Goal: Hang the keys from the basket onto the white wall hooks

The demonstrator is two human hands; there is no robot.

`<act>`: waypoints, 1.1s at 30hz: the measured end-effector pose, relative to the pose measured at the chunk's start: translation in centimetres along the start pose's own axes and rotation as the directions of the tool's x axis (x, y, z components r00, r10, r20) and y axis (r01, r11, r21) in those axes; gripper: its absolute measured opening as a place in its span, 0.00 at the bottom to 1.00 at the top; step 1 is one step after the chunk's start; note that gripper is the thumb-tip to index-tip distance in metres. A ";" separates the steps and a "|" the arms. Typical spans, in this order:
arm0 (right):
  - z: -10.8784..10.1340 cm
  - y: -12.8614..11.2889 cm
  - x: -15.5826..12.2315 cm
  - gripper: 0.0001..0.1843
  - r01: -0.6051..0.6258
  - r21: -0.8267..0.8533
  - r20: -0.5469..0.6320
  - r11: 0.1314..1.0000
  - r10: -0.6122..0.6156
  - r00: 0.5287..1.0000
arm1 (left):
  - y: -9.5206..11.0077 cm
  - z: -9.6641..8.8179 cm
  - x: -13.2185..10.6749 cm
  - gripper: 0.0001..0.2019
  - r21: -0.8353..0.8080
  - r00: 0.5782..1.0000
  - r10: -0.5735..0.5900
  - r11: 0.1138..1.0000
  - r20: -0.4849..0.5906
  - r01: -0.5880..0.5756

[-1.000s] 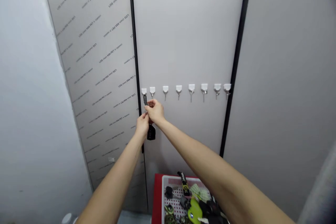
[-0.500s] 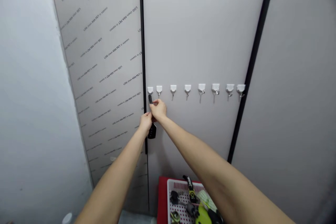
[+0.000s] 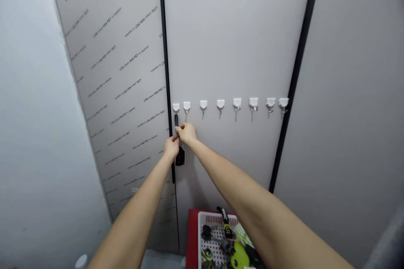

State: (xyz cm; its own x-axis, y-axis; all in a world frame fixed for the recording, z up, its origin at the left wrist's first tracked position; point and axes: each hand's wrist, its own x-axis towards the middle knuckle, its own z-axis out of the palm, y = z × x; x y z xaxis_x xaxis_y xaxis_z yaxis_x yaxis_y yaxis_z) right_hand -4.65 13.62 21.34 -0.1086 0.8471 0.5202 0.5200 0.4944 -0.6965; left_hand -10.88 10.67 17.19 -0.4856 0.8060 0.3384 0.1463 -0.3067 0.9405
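A black strap (image 3: 176,120) with a dark flat tag (image 3: 180,157) at its lower end, looking like a keychain, hangs just below the leftmost white hook (image 3: 176,108). Whether its loop sits on the hook is too small to tell. My right hand (image 3: 187,133) pinches the strap around its middle. Lower and to the left, my left hand (image 3: 171,148) has its fingers closed at the strap, just above the tag. The fingertips of both hands hide part of the strap.
More white hooks (image 3: 220,104) run in a row to the right across the grey panel (image 3: 233,42). A black handle strip (image 3: 166,59) stands left of my hands. Below, a white basket (image 3: 200,239) of small items rests on a red surface (image 3: 192,235).
The view has shifted slightly, so the hooks and basket sit a little further left. My right hand has slid slightly down from the hook, and more of the strap's top shows.
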 end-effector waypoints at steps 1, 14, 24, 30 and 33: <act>-0.1 0.4 -0.5 0.12 0.028 0.006 0.005 1.000 -0.028 1.000 | -0.2 -0.2 -0.1 0.01 0.021 1.000 -0.001 1.000 -0.031 0.001; -5.5 16.7 -14.9 0.13 -0.139 -0.419 0.312 0.898 0.285 0.906 | -9.0 0.0 -13.1 0.08 0.037 0.975 -0.221 0.975 -0.008 0.221; -4.8 17.9 -18.4 0.12 -0.085 -0.431 0.317 0.898 0.239 0.918 | -12.8 4.8 -20.2 0.08 0.107 0.915 -0.279 0.960 0.293 0.258; -5.5 17.4 -18.3 0.13 -0.207 0.105 0.363 0.973 0.157 0.919 | -12.5 4.9 -19.8 0.13 0.060 0.919 -0.284 0.959 0.275 0.278; -5.6 17.2 -18.0 0.13 -0.282 0.242 0.355 0.928 0.186 0.916 | -11.5 5.0 -19.6 0.12 0.014 0.920 -0.244 0.968 0.308 0.251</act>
State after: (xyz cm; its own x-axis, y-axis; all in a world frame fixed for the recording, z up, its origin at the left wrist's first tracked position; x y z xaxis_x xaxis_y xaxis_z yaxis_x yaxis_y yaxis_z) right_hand 11.00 5.83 2.80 -0.3037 0.9372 0.1713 0.3084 0.2668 -0.9131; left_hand 1.31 0.94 -0.12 -0.2168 0.9719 0.0918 0.0320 -0.0869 0.9957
